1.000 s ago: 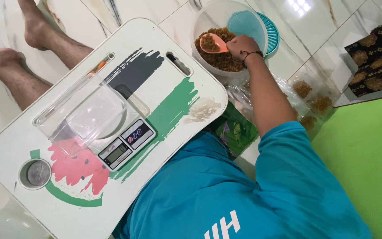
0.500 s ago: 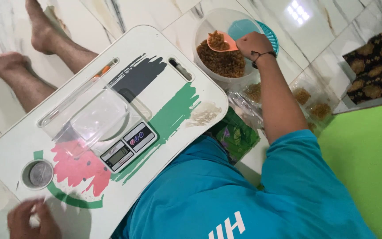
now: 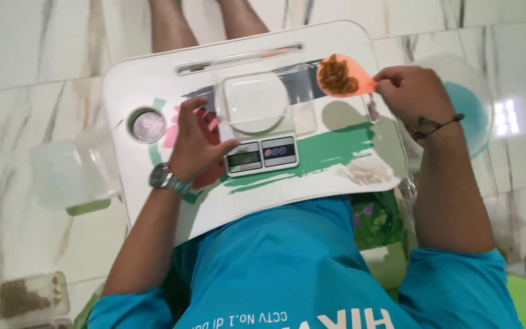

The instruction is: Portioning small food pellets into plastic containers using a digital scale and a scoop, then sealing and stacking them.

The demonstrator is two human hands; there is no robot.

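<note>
The right hand point(image 3: 412, 94) was closed around the handle of a small orange plastic scoop point(image 3: 343, 76) heaped with brown crumbly food, holding it level above the white lap tray point(image 3: 153, 79) with its painted red, green and black pattern. The scoop hovered just to the right of a clear, empty plastic container point(image 3: 255, 102) that sat on a small white digital kitchen scale point(image 3: 262, 155). The left hand point(image 3: 196, 143), with a metal wristwatch point(image 3: 164, 178) on its wrist, lay at the scale's left edge with fingers loosely spread, its thumb touching the scale's front beside the display and gripping nothing. A round recessed cup holder point(image 3: 148, 125) sat in the tray left of that hand, and a clear bowl with a blue lid point(image 3: 473, 106) stood on the marble floor point(image 3: 44, 55) beyond the right hand.
</note>
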